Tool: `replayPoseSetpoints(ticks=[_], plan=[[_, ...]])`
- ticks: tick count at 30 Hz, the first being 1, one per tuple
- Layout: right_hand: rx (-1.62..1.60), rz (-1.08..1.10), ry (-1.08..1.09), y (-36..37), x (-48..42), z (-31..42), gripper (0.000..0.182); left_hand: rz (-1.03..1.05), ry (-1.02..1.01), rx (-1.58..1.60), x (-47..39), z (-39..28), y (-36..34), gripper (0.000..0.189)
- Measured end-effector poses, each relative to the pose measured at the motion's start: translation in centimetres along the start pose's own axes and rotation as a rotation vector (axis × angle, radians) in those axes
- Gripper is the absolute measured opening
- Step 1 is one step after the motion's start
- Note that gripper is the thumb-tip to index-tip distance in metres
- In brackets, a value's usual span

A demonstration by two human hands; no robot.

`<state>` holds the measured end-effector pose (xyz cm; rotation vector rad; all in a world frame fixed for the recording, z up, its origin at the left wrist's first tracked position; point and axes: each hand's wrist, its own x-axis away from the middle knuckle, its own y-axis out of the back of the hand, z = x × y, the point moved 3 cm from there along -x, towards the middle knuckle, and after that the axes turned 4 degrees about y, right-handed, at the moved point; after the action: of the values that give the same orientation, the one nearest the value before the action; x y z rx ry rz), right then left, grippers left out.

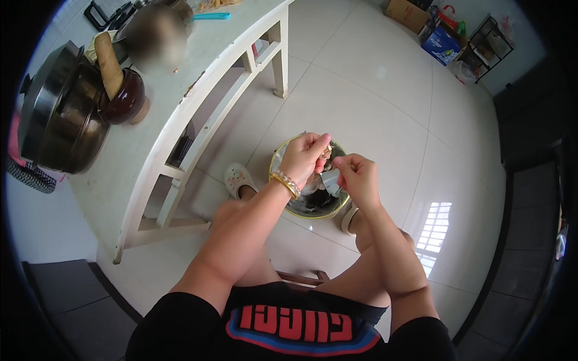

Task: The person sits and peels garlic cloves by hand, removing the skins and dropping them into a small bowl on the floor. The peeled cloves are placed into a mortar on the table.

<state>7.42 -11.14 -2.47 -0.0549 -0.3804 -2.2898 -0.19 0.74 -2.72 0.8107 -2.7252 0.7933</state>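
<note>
Both my hands are over a round waste bin (315, 217) with a yellow rim and a plastic liner, standing on the floor between my feet. My left hand (307, 158), with a gold bangle and a beaded bracelet at the wrist, is closed on a small, light brown item (327, 151) that I cannot identify. Close beside it on the right, my right hand (359, 176) has its thumb and forefinger pinched together; whether anything is between them cannot be told. Below the hands, mixed rubbish, including something black (318, 198) and a pale wrapper-like piece (331, 182), lies in the bin.
At the left stands a white table (165, 122) with chipped edges, bearing a large metal pot (63, 113), a dark red mortar (124, 99) with a wooden pestle (108, 61) and a turquoise handle (212, 16). Boxes (442, 44) and a black rack (488, 47) stand at the upper right.
</note>
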Motion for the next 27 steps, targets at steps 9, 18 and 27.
replayPoseSetpoints(ticks=[9, 18, 27], plan=[[-0.29, -0.041, 0.144, -1.7, -1.5, 1.1, 0.017, -0.073, -0.04, -0.074, -0.5, -0.2, -0.3, 0.026], [-0.574, 0.066, 0.088, -1.2, -1.4, 1.3, 0.01, -0.056, -0.237, -0.253, -0.5, -0.8, -1.0, 0.032], [-0.52, 0.104, 0.082, -0.6, -1.3, 0.7, 0.013, 0.055, -0.012, -0.108, -0.9, -0.5, -0.5, 0.035]])
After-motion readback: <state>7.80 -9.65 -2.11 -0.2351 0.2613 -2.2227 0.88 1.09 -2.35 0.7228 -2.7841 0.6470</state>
